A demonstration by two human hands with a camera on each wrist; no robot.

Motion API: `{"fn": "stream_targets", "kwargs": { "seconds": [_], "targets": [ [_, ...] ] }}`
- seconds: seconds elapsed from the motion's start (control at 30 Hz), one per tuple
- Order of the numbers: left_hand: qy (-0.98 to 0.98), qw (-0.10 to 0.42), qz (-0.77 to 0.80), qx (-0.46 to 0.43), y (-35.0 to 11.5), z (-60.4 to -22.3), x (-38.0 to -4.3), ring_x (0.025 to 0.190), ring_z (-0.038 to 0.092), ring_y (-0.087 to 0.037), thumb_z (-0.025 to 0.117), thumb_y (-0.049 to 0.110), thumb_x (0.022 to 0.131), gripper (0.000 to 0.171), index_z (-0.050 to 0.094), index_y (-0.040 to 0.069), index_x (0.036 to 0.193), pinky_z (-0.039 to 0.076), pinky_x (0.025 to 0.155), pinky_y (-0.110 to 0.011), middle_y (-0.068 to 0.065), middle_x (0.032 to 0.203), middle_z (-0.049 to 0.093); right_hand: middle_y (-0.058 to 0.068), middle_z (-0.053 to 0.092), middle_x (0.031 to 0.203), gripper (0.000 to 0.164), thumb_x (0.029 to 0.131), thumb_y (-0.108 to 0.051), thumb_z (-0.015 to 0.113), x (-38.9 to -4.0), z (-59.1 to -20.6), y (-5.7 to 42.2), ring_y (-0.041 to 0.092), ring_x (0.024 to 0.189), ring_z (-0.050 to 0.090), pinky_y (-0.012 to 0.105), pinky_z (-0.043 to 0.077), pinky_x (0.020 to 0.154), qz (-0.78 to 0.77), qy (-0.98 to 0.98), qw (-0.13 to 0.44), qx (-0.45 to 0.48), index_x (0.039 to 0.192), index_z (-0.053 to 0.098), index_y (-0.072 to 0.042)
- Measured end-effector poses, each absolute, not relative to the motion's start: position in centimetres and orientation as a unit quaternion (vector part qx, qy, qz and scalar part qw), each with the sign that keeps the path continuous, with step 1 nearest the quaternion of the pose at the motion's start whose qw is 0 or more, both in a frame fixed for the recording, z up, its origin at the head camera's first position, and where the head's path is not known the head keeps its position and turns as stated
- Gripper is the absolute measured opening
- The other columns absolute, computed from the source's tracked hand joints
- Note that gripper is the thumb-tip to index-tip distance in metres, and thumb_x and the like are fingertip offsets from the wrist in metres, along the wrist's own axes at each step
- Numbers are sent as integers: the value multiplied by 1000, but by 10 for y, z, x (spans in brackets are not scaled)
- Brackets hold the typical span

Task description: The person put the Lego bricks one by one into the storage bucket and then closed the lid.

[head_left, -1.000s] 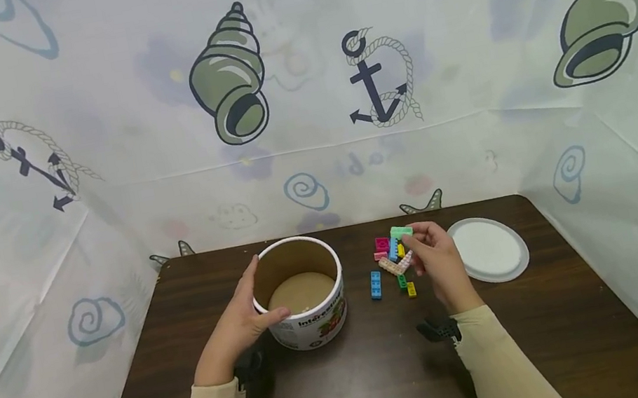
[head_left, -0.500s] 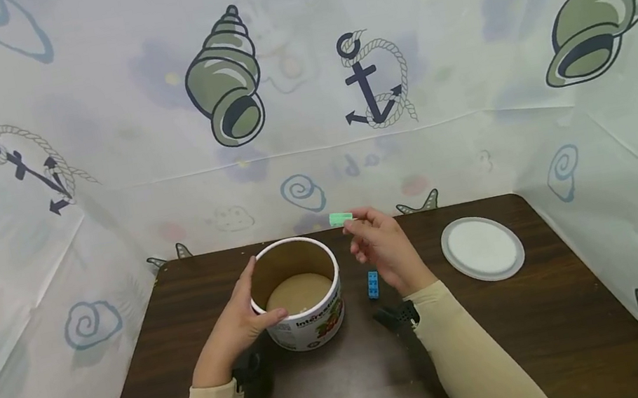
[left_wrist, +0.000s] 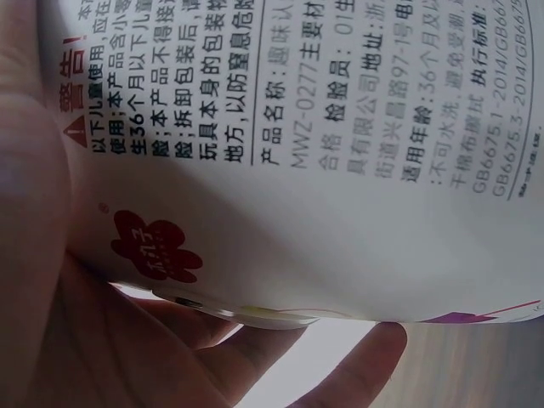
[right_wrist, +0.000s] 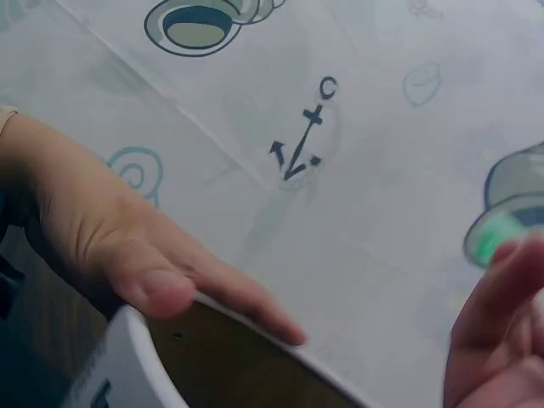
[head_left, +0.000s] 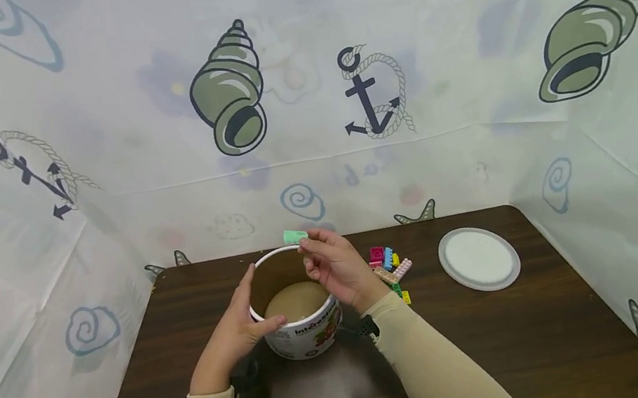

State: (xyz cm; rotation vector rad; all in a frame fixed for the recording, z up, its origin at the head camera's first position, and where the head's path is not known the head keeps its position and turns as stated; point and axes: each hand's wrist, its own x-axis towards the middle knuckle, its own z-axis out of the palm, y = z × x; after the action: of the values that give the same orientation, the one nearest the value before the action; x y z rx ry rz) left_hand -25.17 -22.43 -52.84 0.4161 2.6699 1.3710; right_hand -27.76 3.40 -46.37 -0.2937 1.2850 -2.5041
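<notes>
- Fingers point(head_left: 322, 235) and thumb of the right hand point(head_left: 341, 270) are closed in a pinch on a small mint-green plastic building block point(head_left: 295, 236).
- The block is held up by the far rim of a round white tub with a printed outside and brown inside point(head_left: 303, 349); whether the rim is touched cannot be told. In the right wrist view the block is blurred.
- The tub is clasped by the left hand point(head_left: 232, 332), the thumb being laid at the near rim and the fingers spread along the left side.
- Dark Chinese lettering and a red flower-shaped logo point(left_wrist: 157, 248) are shown on the tub wall.
- Right of the tub, a cluster of magenta, blue, yellow, pink, tan and green plastic blocks point(head_left: 385, 275) is partly hidden by the right hand.
- Farther right, a flat round white lid point(head_left: 479, 259) is laid on the dark brown wooden table point(head_left: 531, 346).
</notes>
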Motion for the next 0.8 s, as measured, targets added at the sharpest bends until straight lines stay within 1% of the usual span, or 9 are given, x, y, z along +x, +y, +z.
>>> {"fn": "stream_targets", "kwargs": {
  "seconds": [0.1, 0.23, 0.37, 0.47, 0.57, 0.67, 0.8],
  "targets": [
    [879, 51, 451, 144, -225, -528, -252, 156, 35, -51, 92, 51, 86, 134, -1, 19, 177, 41, 120, -70, -27, 178, 15, -2, 63, 97, 9, 113, -13, 56, -283, -473, 20, 6, 68, 54, 16, 44, 58, -880, 433, 161, -114, 122, 59, -13],
    [881, 50, 446, 152, -224, -528, -253, 153, 39, -52, 90, 51, 88, 132, -1, 19, 177, 44, 117, -68, -29, 177, 16, -2, 61, 89, 15, 112, -12, 60, -284, -480, 10, 6, 69, 55, 18, 47, 60, -859, 483, 145, -93, 126, 59, -10],
    [885, 49, 439, 150, -224, -527, -252, 153, 40, -53, 90, 51, 88, 131, 0, 17, 177, 44, 118, -68, -29, 177, 17, -1, 58, 85, 25, 111, -13, 62, -282, -481, 6, 7, 68, 55, 19, 47, 59, -832, 531, 129, -92, 134, 59, -5],
    [885, 49, 439, 148, -224, -525, -251, 154, 38, -53, 90, 50, 88, 131, 0, 17, 177, 42, 120, -69, -29, 177, 17, -3, 56, 84, 29, 111, -13, 62, -280, -480, 6, 7, 64, 53, 18, 44, 56, -827, 538, 125, -103, 138, 58, -4],
    [885, 48, 439, 148, -223, -523, -251, 155, 37, -52, 90, 49, 89, 131, 0, 17, 177, 42, 120, -68, -29, 177, 16, -6, 52, 78, 30, 111, -12, 62, -279, -479, 6, 5, 59, 48, 17, 39, 52, -829, 534, 115, -118, 140, 58, -4],
    [885, 50, 439, 146, -224, -524, -251, 154, 38, -52, 91, 49, 88, 131, 0, 18, 177, 43, 119, -68, -28, 178, 16, -9, 45, 72, 33, 111, -12, 61, -277, -480, 6, 4, 52, 37, 18, 31, 48, -827, 537, 99, -136, 142, 55, -2],
    [884, 53, 443, 140, -224, -525, -251, 156, 37, -51, 91, 47, 89, 130, 0, 19, 177, 42, 119, -68, -27, 179, 14, -11, 38, 67, 29, 111, -12, 61, -274, -482, 6, 5, 48, 27, 20, 25, 45, -818, 549, 84, -148, 138, 55, -4]
  ]
}}
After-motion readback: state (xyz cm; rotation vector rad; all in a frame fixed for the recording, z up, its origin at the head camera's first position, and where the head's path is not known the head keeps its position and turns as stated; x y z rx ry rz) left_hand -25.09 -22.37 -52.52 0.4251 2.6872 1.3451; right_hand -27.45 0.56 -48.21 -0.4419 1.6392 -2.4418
